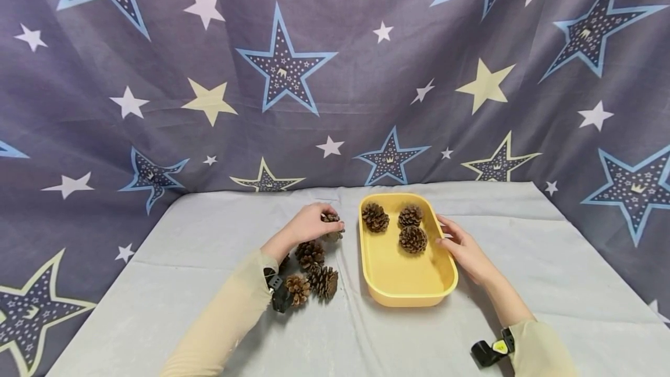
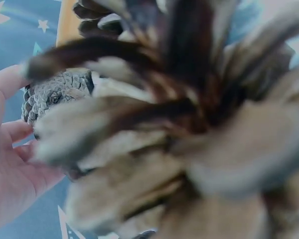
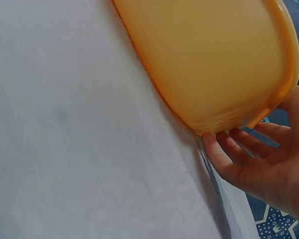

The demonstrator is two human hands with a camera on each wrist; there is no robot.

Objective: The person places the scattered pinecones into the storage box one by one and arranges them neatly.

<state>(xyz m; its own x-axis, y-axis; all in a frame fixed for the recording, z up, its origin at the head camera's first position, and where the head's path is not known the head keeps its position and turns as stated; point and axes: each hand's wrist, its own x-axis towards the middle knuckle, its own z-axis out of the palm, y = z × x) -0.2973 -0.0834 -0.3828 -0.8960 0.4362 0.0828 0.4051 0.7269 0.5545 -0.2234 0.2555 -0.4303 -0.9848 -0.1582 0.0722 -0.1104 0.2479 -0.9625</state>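
My left hand (image 1: 310,224) grips a brown pine cone (image 2: 57,97) between thumb and fingers, left of a yellow container (image 1: 408,275). More pine cones lie on the cloth by my left wrist, among them one dark cone (image 1: 310,255), a lighter one (image 1: 298,288) and another (image 1: 323,281). A large blurred cone (image 2: 199,124) covers much of the left wrist view. My right hand (image 1: 470,255) holds the container's right side, fingertips against its outer wall and thumb at the rim. Inside the container sit three pine cones (image 1: 376,217), toward its far end.
A pale grey cloth (image 1: 209,220) covers the table, with a few creases. Behind it hangs a dark curtain (image 1: 335,121) printed with stars. Dark wrist cameras (image 1: 492,351) are strapped to both arms.
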